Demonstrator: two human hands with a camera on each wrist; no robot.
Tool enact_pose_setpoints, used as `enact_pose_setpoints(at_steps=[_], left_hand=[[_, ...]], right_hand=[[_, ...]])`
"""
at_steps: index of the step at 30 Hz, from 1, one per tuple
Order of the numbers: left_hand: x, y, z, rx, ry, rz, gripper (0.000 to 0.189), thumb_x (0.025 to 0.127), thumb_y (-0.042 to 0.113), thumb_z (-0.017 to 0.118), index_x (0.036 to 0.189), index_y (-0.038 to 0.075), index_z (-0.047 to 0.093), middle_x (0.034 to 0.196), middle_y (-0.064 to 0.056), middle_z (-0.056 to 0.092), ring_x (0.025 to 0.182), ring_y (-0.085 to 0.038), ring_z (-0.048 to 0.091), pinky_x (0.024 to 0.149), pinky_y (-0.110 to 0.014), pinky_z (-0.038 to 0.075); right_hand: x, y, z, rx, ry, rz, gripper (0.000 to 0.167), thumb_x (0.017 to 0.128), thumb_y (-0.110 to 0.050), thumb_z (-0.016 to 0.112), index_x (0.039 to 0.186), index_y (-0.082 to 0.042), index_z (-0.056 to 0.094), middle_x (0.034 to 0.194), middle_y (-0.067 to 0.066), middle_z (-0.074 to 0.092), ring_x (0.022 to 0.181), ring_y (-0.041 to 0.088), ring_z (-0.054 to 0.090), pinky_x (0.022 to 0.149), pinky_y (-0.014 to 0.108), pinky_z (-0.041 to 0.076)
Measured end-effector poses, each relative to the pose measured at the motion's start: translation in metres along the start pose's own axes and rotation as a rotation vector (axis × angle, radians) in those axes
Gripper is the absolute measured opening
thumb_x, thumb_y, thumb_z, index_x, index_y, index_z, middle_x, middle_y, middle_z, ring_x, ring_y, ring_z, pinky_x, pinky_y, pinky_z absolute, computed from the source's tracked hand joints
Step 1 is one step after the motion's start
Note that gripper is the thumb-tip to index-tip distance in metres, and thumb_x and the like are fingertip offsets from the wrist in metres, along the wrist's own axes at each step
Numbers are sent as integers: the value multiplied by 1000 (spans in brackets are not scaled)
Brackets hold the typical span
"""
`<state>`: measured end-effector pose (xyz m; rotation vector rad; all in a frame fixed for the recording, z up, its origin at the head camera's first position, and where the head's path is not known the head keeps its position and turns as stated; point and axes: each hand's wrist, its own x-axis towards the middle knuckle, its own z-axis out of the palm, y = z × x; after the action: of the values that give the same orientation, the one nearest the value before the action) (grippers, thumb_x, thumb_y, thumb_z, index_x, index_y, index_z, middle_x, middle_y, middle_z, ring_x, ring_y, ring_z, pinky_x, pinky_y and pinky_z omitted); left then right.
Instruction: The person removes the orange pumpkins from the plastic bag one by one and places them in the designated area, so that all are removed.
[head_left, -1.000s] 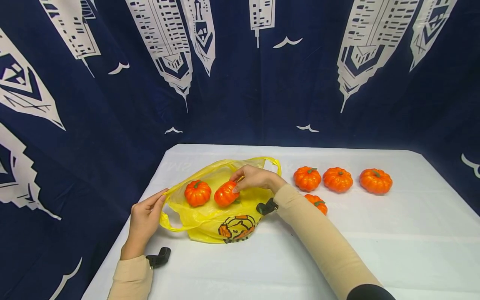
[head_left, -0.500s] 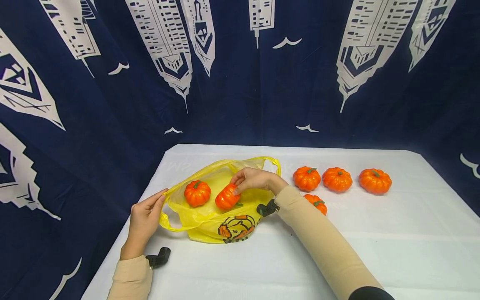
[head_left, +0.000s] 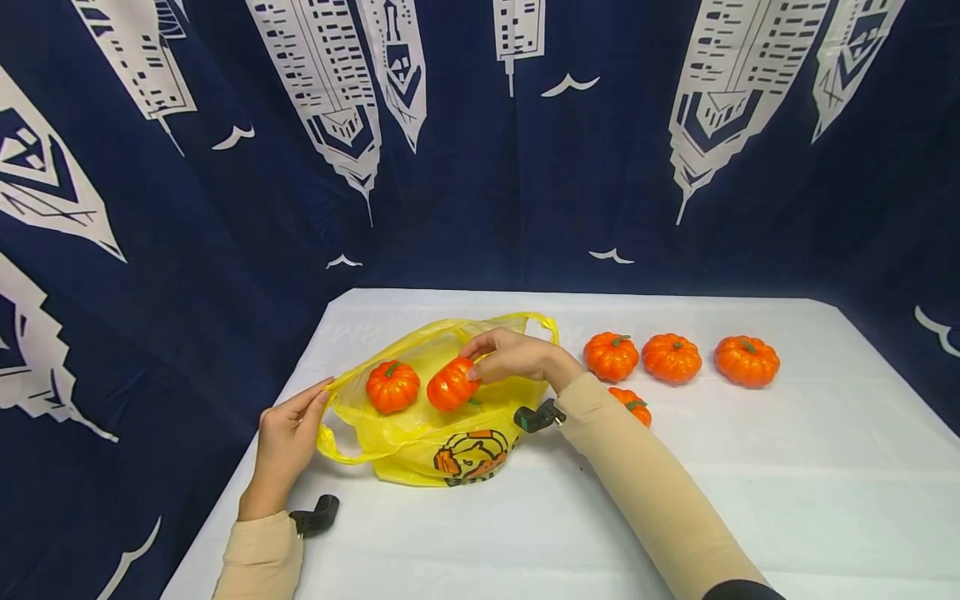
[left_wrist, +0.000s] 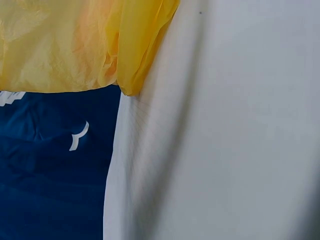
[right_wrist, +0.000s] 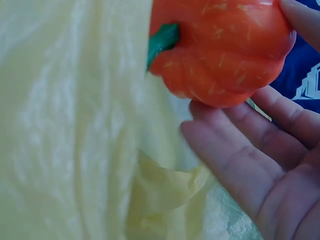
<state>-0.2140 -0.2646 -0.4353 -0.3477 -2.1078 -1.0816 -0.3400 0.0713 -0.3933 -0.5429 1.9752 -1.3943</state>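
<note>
A yellow plastic bag (head_left: 408,467) lies on its side with its mouth spread, a cartoon print on its front. My left hand (head_left: 287,442) pinches the left edge of that mouth between thumb and fingers. Inside sits a small orange toy pumpkin (head_left: 393,387), stem up. My right hand (head_left: 517,357) reaches into the bag and grips a second pumpkin (head_left: 450,387) tipped sideways, its stem pointing down and right. In the right wrist view, thumb and fingertips hold this pumpkin (right_wrist: 225,55), and bag film covers part of it. The left wrist view has the bag (left_wrist: 50,45) but no hand.
Three pumpkins stand in a back row on the white table (head_left: 825,467): a left one (head_left: 611,357), a middle one (head_left: 671,358) and a right one (head_left: 747,361). Another pumpkin (head_left: 635,407) is partly hidden behind my right sleeve. A dark blue curtain (head_left: 480,208) hangs behind.
The pumpkin in my right hand dips slightly right, then rises a little back to the left. My left hand keeps its place on the bag, and the bag stays put.
</note>
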Motion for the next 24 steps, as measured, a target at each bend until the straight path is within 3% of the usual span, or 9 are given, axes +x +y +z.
enact_pose_setpoints(at_steps=[7, 11, 15, 24], left_hand=[[0, 1, -1, 2, 0, -9, 22, 87, -11, 68, 109, -7, 74, 103, -25, 74, 100, 22, 58, 80, 1, 47], [0, 2, 0, 5, 1, -4, 22, 87, -11, 68, 108, -7, 74, 103, -24, 74, 100, 22, 58, 80, 1, 47], [0, 2, 0, -1, 1, -7, 23, 87, -12, 68, 108, -7, 74, 103, -24, 74, 100, 22, 58, 80, 1, 46], [-1, 0, 0, 0, 6, -4, 23, 87, -12, 68, 108, -6, 74, 103, -24, 74, 100, 22, 58, 79, 1, 47]], right_hand=[[-6, 5, 0, 80, 29, -23, 34, 92, -1, 67, 125, 5, 60, 120, 14, 67, 96, 18, 67, 99, 36, 56], [-10, 4, 0, 88, 46, -40, 37, 92, 0, 67, 127, 6, 60, 124, 15, 66, 100, 17, 68, 100, 38, 56], [-18, -1, -2, 63, 74, -71, 40, 92, -3, 68, 130, 6, 60, 127, 17, 65, 102, 18, 68, 101, 39, 55], [-34, -8, -5, -34, 111, -171, 37, 92, -4, 68, 127, 8, 63, 115, 13, 72, 94, 14, 67, 97, 36, 57]])
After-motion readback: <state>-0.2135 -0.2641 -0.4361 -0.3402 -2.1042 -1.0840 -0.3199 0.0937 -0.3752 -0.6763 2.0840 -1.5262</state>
